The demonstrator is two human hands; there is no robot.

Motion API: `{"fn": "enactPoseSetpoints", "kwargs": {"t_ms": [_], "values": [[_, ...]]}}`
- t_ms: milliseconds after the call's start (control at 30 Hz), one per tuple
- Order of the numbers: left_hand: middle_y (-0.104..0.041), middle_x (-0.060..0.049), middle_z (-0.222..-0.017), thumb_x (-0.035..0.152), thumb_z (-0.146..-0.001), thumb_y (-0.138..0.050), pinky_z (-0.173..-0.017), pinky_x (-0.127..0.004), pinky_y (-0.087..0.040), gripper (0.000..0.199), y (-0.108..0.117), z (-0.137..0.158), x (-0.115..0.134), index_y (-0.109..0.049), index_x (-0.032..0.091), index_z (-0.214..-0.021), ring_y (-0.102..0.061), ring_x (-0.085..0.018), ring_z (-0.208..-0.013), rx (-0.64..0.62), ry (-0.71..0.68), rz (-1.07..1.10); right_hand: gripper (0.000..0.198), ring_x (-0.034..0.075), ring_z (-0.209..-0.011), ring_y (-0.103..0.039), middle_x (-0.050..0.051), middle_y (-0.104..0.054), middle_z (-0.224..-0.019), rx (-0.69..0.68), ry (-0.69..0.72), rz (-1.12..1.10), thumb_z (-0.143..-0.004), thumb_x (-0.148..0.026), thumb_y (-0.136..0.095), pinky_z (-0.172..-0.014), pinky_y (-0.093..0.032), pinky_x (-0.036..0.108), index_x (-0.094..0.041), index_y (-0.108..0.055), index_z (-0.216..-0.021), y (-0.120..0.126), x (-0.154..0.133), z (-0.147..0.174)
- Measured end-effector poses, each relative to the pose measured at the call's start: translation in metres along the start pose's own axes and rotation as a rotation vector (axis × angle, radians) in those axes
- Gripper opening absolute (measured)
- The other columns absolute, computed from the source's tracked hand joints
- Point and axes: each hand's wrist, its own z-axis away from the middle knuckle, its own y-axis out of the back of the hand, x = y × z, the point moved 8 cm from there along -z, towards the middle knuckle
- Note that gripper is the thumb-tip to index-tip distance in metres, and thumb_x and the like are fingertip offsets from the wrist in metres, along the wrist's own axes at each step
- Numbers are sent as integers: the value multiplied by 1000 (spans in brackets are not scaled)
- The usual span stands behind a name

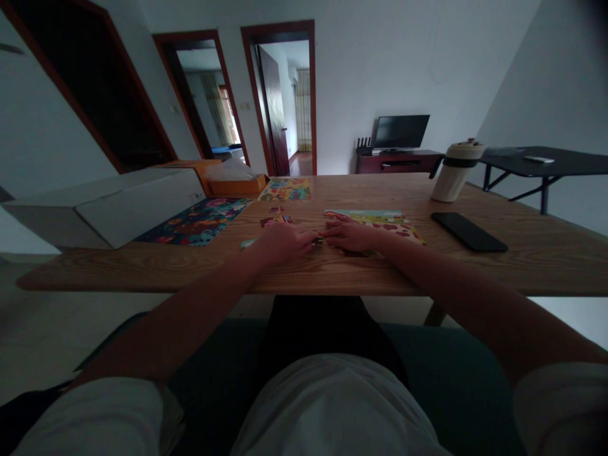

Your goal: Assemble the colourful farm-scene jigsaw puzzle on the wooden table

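Note:
A partly assembled jigsaw puzzle (392,229) with a green field and brown-spotted pattern lies in front of me. My right hand (354,234) rests flat over its left part, fingers stretched toward the left and apart, covering some of the picture. Close by, my left hand (287,243) is low over the table, its fingertips closed on a small dark and yellow puzzle piece (318,240) beside the right fingertips. Loose puzzle pieces (275,220) lie just beyond my left hand. Another light-green piece (247,243) shows partly beside the left wrist.
A dark floral puzzle (199,220) and a colourful puzzle (287,189) lie left and far on the wooden table (209,272). Around them stand a white box (142,199) and an orange box (237,185). On the right are a black phone (468,232) and a beige tumbler (456,174).

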Motion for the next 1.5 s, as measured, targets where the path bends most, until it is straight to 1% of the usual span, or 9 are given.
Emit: {"fn": "enactPoseSetpoints", "kwargs": {"t_ms": [200, 333, 400, 467, 667, 967, 1200, 1367, 1500], "values": [[-76, -12, -98, 28, -103, -47, -69, -32, -51, 33, 17, -12, 22, -70, 18, -123, -71, -23, -80, 111, 34, -84, 36, 26, -137, -52, 7, -73, -127, 7, -14, -102, -106, -31, -45, -126, -17, 50, -25, -77, -121, 0, 2, -1], [-75, -12, -93, 37, -102, -50, -75, -36, -51, 31, 14, -16, 53, -74, 17, -106, -71, -25, -83, -22, -5, 6, 38, 26, -146, -43, 10, -65, -141, 235, -250, -167, -103, -29, -48, -125, -22, 51, -23, -72, -131, 24, 35, 13], [-75, -11, -96, 41, -101, -52, -80, -37, -51, 31, 14, -15, 57, -74, 19, -104, -70, -25, -87, -70, -20, 100, 38, 28, -147, -42, 10, -61, -146, 376, -397, -144, -99, -29, -54, -123, -26, 53, -23, -71, -132, 39, 57, 29], [-74, -10, -99, 42, -101, -53, -85, -36, -50, 30, 12, -13, 54, -74, 20, -103, -69, -25, -93, -125, -46, 184, 38, 30, -146, -43, 11, -59, -148, 407, -477, -108, -93, -28, -60, -122, -28, 54, -22, -73, -129, 44, 72, 41], [-73, -8, -105, 50, -104, -49, -87, -34, -48, 39, -1, -7, 35, -75, 22, -108, -67, -24, -99, -270, -15, 312, 35, 31, -143, -47, 14, -61, -145, 303, -555, -35, -94, -32, -63, -121, -28, 53, -21, -75, -124, 35, 87, 46], [-75, -6, -102, 42, -104, -54, -88, -32, -48, 30, -2, 1, 37, -77, 25, -110, -68, -21, -96, -249, 3, 363, 38, 33, -141, -49, 15, -61, -144, 213, -585, -26, -99, -44, -59, -120, -33, 51, -21, -75, -124, 27, 87, 45], [-73, -7, -104, 44, -106, -48, -88, -32, -49, 37, 0, -6, 39, -80, 25, -104, -68, -21, -96, -208, -34, 289, 46, 35, -144, -45, 17, -57, -149, 170, -618, -48, -99, -55, -57, -120, -32, 52, -21, -76, -123, 25, 85, 45], [-73, -6, -120, 36, -98, -61, -99, -32, -47, 28, -1, -12, 40, -75, 26, -120, -66, -21, -112, -242, -187, 428, 47, 35, -144, -45, 16, -56, -150, 152, -606, -46, -99, -57, -58, -120, -32, 53, -22, -76, -123, 25, 83, 43], [-72, -7, -120, 39, -99, -59, -97, -33, -49, 36, -6, -14, 35, -68, 26, -131, -67, -22, -110, -275, -175, 434, 47, 35, -143, -46, 17, -58, -148, 141, -596, -36, -100, -56, -56, -120, -32, 51, -20, -76, -123, 24, 83, 42]]}}
